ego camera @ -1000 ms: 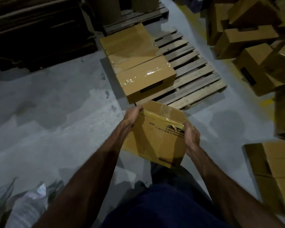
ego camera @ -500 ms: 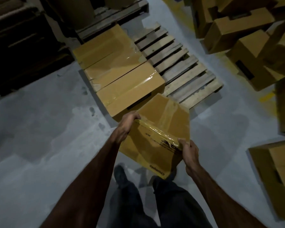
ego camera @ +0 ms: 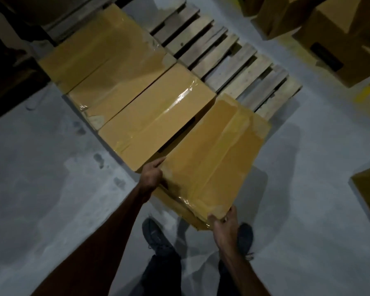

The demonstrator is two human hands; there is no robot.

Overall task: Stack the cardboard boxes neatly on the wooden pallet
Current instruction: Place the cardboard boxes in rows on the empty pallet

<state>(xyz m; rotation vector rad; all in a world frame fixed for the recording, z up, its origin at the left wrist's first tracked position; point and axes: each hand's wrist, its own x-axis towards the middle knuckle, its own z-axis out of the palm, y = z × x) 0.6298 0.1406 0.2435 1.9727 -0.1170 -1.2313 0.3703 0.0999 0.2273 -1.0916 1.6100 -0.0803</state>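
On a grey concrete floor, left hand and right hand grip a taped cardboard box by its near corners at the slatted wooden pallet, beside boxes already stacked

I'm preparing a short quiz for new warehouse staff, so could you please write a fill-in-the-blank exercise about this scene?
1. The carried box is gripped by ____ hands, the left hand and the right hand.
2. The pallet is made of ____.
3. The boxes already on the pallet are sealed with clear ____.
4. The person's shoes stand on the gray ____.

Missing words: two; wood; tape; floor
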